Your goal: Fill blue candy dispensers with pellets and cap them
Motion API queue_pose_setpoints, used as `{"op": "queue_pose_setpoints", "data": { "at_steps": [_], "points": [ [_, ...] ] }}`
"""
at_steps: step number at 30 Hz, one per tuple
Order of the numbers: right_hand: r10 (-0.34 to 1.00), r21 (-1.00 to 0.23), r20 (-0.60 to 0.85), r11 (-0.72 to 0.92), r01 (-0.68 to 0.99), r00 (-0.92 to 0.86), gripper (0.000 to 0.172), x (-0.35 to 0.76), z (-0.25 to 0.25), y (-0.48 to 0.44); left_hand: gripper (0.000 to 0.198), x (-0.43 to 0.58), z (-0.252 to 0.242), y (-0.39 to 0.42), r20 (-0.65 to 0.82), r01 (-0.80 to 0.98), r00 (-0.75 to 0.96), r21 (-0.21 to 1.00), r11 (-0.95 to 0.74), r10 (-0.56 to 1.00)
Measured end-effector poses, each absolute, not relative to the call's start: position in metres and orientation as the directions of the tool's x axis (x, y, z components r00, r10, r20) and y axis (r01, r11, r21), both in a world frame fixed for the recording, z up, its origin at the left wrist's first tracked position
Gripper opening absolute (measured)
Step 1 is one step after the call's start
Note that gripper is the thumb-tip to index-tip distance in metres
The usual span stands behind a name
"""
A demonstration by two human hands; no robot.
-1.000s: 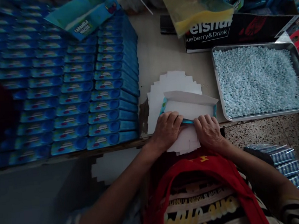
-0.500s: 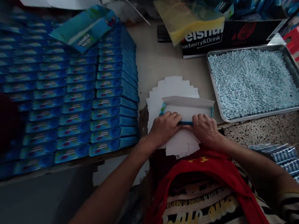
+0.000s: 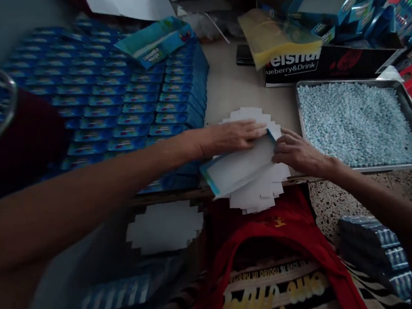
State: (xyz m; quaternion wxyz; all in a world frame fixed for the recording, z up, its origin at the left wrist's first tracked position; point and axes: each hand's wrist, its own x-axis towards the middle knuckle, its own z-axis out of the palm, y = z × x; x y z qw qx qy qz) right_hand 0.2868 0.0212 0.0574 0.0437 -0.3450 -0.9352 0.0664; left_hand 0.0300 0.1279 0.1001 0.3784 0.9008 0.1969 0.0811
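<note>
A partly folded cardboard box (image 3: 243, 165), white inside with blue-green edges, lies at a slant over a pile of flat white box blanks (image 3: 249, 201). My left hand (image 3: 235, 134) reaches across its far side, fingers stretched out and lying flat. At the box's right end is my right hand (image 3: 296, 153), its fingers closed on the end near a raised blue flap. The undersides of both hands are hidden.
To the left stand tight rows of filled blue boxes (image 3: 110, 108), with a printed box (image 3: 158, 40) on top. A metal tray (image 3: 367, 169) of pale blue pellets stands right, before a black carton (image 3: 346, 58). A dark red round container (image 3: 39, 127) is far left.
The box has turned from nearly straight to a slant, its left end nearer me. My left hand has moved from its near side to its far side; my right hand has shifted to its right end.
</note>
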Motion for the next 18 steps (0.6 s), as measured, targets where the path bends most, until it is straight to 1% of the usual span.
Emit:
{"op": "queue_pose_setpoints", "data": {
  "at_steps": [1, 3, 4, 6, 8, 9, 11, 13, 15, 18],
  "points": [
    [0.677, -0.137, 0.084, 0.735, 0.664, -0.732, 0.030, 0.283, 0.046, 0.018, 0.015, 0.026, 0.104, 0.124, 0.032, 0.337, 0.875, 0.674, -0.657, 0.483],
    [0.731, -0.150, 0.182, 0.681, 0.717, -0.657, 0.033, 0.278, 0.026, 0.010, 0.029, 0.013, 0.103, 0.105, 0.121, 0.443, 0.804, 0.531, -0.722, 0.582],
    [0.751, -0.177, 0.219, 0.658, 0.732, -0.623, 0.033, 0.276, 0.018, 0.007, 0.033, 0.005, 0.097, 0.090, 0.177, 0.501, 0.765, 0.442, -0.744, 0.620],
    [0.779, -0.253, 0.263, 0.625, 0.739, -0.569, 0.033, 0.274, 0.007, 0.003, 0.028, -0.008, 0.074, 0.058, 0.259, 0.575, 0.724, 0.285, -0.767, 0.640],
    [0.803, -0.309, 0.290, 0.594, 0.743, -0.521, 0.032, 0.273, 0.003, 0.001, 0.024, -0.013, 0.045, 0.034, 0.353, 0.647, 0.637, 0.239, -0.724, 0.686],
    [0.811, -0.309, 0.309, 0.580, 0.754, -0.497, 0.031, 0.272, 0.003, -0.001, 0.024, -0.012, 0.031, 0.029, 0.386, 0.684, 0.586, 0.236, -0.690, 0.712],
    [0.813, -0.244, 0.364, 0.553, 0.797, -0.454, 0.031, 0.268, 0.005, -0.006, 0.028, -0.005, 0.011, 0.034, 0.401, 0.733, 0.509, 0.262, -0.628, 0.762],
    [0.795, -0.134, 0.409, 0.537, 0.833, -0.447, 0.033, 0.261, 0.007, -0.012, 0.029, 0.006, 0.003, 0.055, 0.334, 0.738, 0.498, 0.321, -0.593, 0.800],
    [0.790, -0.061, 0.405, 0.525, 0.849, -0.460, 0.039, 0.254, 0.004, -0.014, 0.026, 0.015, 0.002, 0.083, 0.197, 0.728, 0.520, 0.408, -0.551, 0.831],
    [0.836, -0.041, 0.317, 0.483, 0.875, -0.447, 0.040, 0.243, -0.005, -0.003, 0.020, 0.024, 0.002, 0.114, -0.096, 0.750, 0.518, 0.528, -0.397, 0.850]
  ]
}}
